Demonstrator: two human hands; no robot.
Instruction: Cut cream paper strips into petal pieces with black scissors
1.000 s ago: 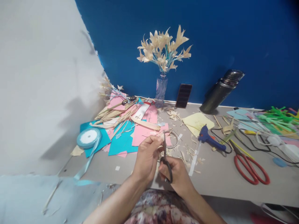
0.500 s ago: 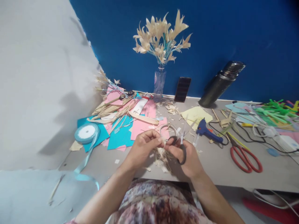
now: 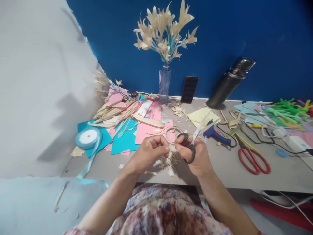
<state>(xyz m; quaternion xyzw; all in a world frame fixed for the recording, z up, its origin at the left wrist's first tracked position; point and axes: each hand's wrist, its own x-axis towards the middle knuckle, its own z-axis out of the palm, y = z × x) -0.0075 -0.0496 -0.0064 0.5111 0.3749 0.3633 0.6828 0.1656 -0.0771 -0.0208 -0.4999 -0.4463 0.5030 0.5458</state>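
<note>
Black-handled scissors (image 3: 195, 135), blades parted, sit in your curled right hand (image 3: 199, 156) above the desk (image 3: 227, 176); your left hand (image 3: 151, 151) pinches closed, contents unclear; bottled flowers (image 3: 161, 23) look finished, loose strips (image 3: 110, 114) seem unworked.

Scissors (image 3: 196, 133): swung from upright beside the left fingers to a slant up and rightward; blades, together a second ago, now spread, crossing in view the yellow paper (image 3: 195, 116).
Right hand (image 3: 200, 158): shifted rightward, now covering the white strip seen earlier below the glue gun (image 3: 215, 134).
Left hand (image 3: 149, 151): fingertips, earlier at the blades, now clear of them.
Scraps (image 3: 172, 160): the heap between the hands, mostly covered before, now shows.
View: tipped lower, more patterned garment (image 3: 168, 212) showing.
</note>
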